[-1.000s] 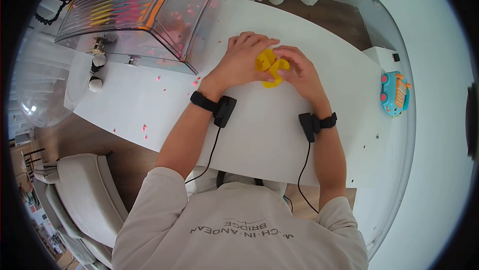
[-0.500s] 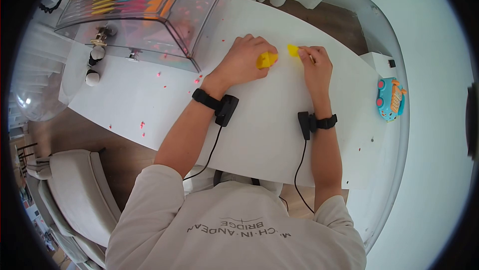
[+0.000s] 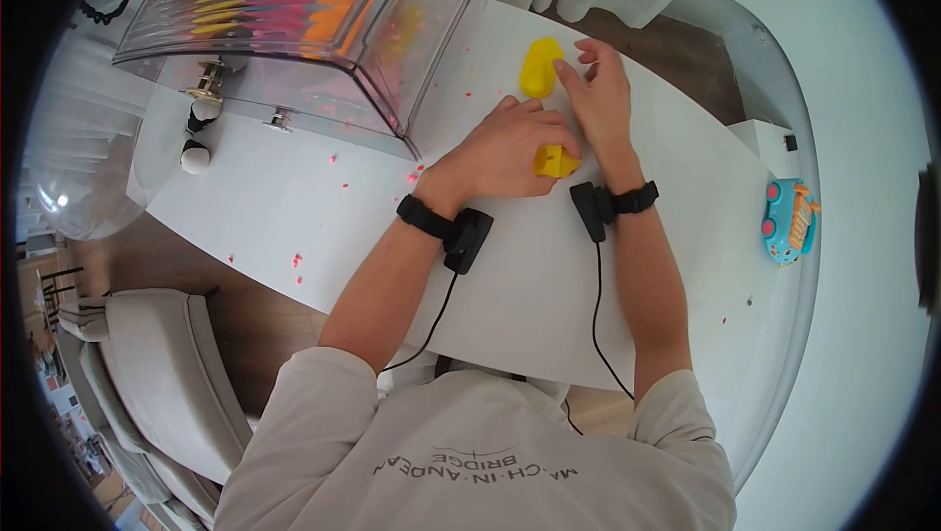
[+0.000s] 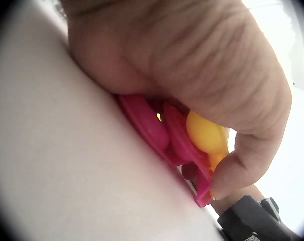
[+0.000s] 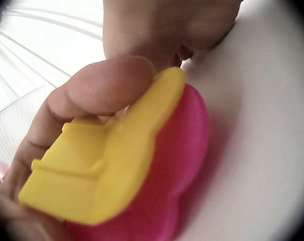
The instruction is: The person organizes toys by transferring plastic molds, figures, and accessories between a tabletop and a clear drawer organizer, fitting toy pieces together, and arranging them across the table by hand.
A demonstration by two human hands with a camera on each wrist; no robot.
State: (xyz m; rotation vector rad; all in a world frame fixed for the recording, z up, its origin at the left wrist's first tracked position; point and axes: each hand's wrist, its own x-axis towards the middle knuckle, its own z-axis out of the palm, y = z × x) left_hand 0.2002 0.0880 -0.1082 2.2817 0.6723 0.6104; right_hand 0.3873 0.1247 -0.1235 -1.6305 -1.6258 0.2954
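Note:
My left hand holds a lobed plastic piece, yellow with square tabs on one face and pink on the other, low over the white table. In the left wrist view its fingers curl around the pink part, with a rounded yellow bit beside it. My right hand is farther forward, fingers loosely bent. Its thumb tip is right at the edge of a second yellow lobed piece, near the table's far side.
A clear-lidded case with coloured pieces inside stands at the back left. Small pink bits are scattered over the table. A blue toy phone sits at the far right. Cables hang from the wrist cameras.
One second ago both hands were together at the yellow pieces. My right hand then pulled one piece away and has carried it forward; my left hand has shifted back towards me with the other.

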